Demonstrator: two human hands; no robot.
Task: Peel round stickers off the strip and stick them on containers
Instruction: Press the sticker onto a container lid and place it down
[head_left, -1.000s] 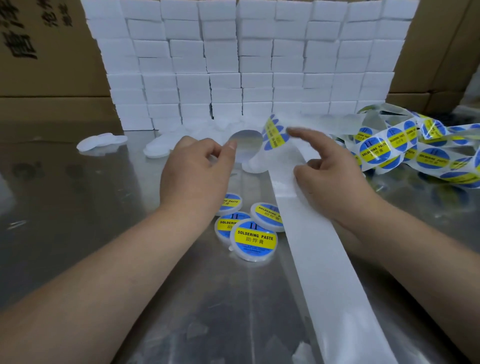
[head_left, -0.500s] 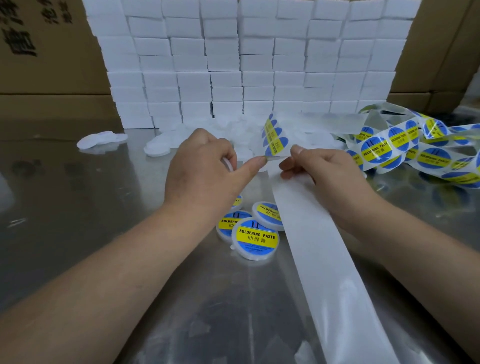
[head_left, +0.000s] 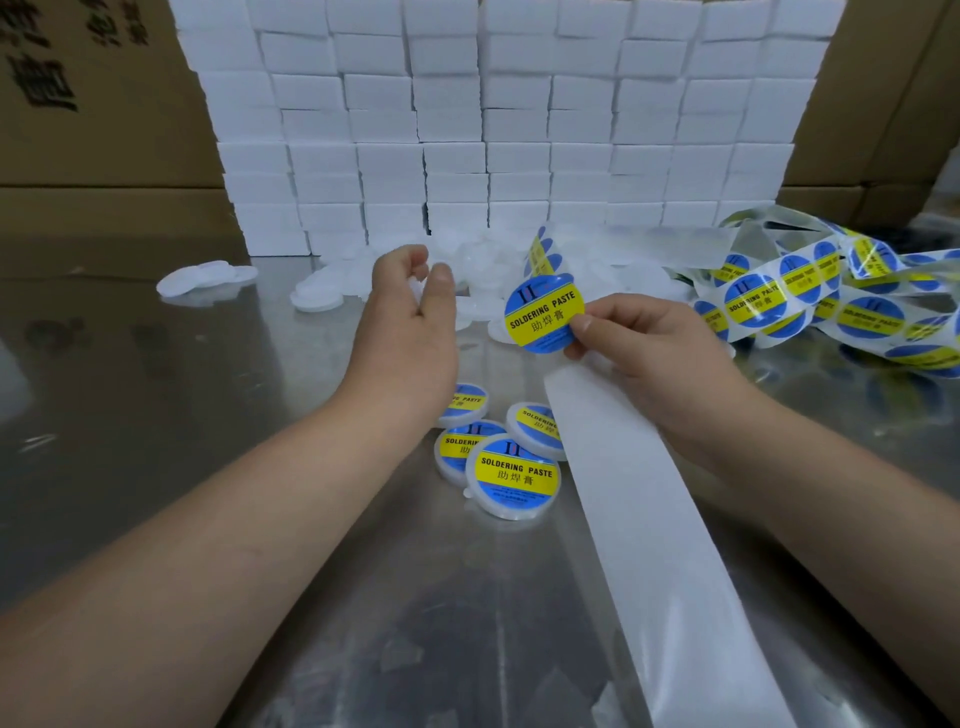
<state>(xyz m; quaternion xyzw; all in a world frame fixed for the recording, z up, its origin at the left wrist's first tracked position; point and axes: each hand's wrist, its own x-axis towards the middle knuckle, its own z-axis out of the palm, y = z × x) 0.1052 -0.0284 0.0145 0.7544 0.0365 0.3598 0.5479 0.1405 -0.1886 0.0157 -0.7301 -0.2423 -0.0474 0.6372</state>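
Nearest you, the bare backing strip (head_left: 649, 519) trails past four labelled containers (head_left: 511, 475). Your right hand (head_left: 654, 353) pinches the peeled sticker (head_left: 543, 314) by its right edge. It looks thin, floppy and tacky, so hold only the rim. Your left hand (head_left: 410, 332) is curled; I cannot tell whether it holds one of the blank containers (head_left: 317, 299) lying beyond.

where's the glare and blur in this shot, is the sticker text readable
Head view: the round blue-and-yellow sticker pinched by the right hand is sharp, text readable; the shiny metal table carries smeared reflections and pale glare; the stacked white boxes bow from wide-angle distortion; the left hand has soft fingertips, so what it holds is unclear.
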